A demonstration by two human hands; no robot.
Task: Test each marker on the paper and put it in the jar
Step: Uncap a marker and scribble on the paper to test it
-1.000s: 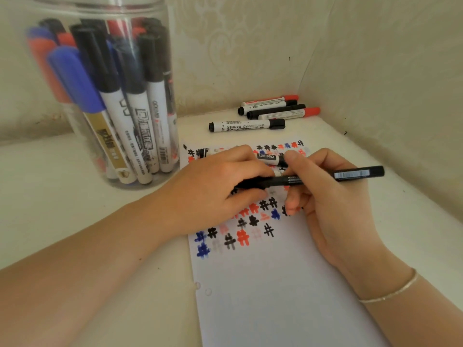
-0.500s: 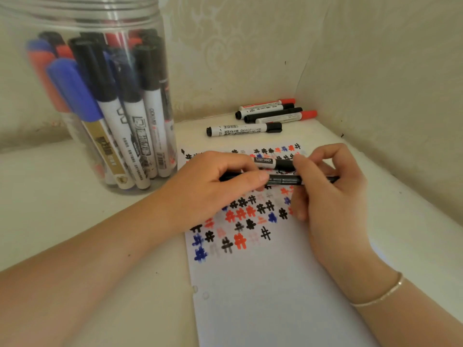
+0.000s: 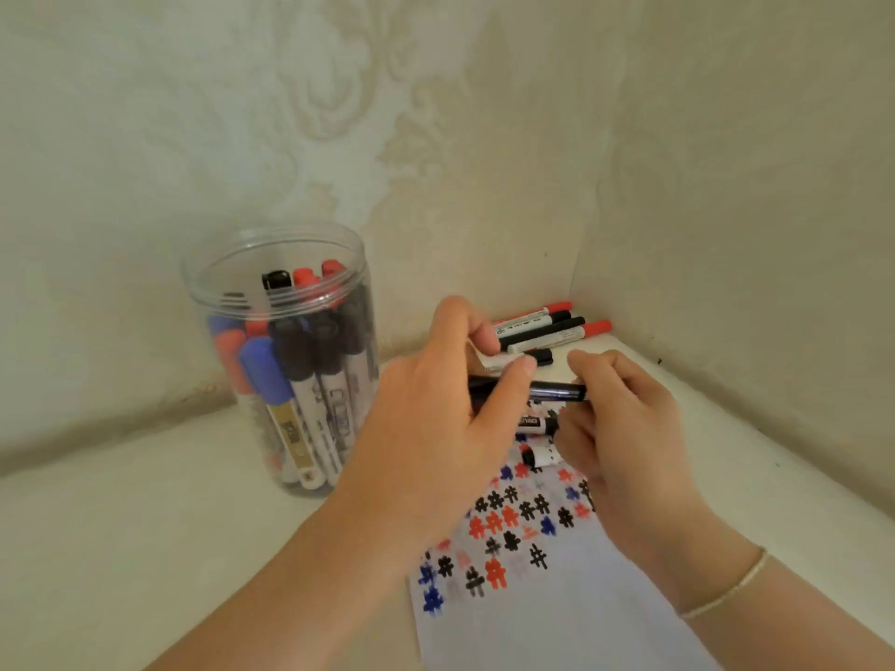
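Two hands held one black marker [image 3: 542,390] level, its long axis crosswise: your left hand [image 3: 436,428] pinched one end, your right hand [image 3: 624,428] pinched the other. The jar [image 3: 276,351] stood left of that grip, nearer your left hand.

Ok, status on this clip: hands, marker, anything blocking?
Left hand and right hand both grip the black marker, level above the paper. Jar open, path unobstructed.
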